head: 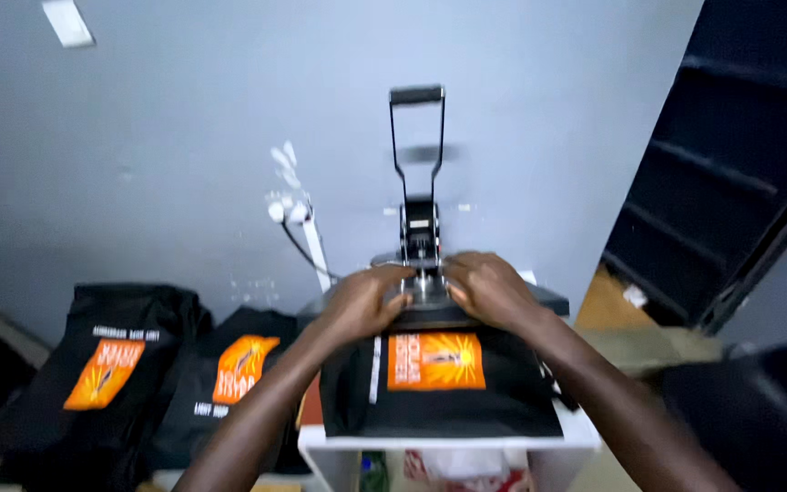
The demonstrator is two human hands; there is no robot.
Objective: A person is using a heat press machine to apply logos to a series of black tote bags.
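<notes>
Black fabric dominates the head view: one black garment [439, 401] with an orange rectangular print lies flat on the lower bed of a heat press [430, 301], its front edge hanging toward the camera over the white stand [448, 439] beneath.

Hand pose: both forearms reach forward from the bottom of the frame and converge at the rear of the garment, where the press's upper plate sits. Left hand [366, 301]: palm down, fingers curled loosely and spread over the front edge of the upper plate, just left of the press's central column. Right hand [489, 290]: palm down, fingers bent, resting on the same edge just right of the column. Fingertips of the two hands are near each other, nearly touching. Motion blur; cannot tell whether either hand actually grips the plate or the fabric under it, or only presses on it.

The press's handle [416, 137] stands upright above the hands, against the grey wall [184, 137].

Counts: hands, 2. Press, 1. Garment on the press, 1. Left of the press, 2 further black printed garments [120, 364] with the same orange patch, lying side by side on piles. Printed pieces visible in total: 3. A cable [307, 251] runs down the wall just left of the press. Dark shelving [730, 182] stands right of the press.
</notes>
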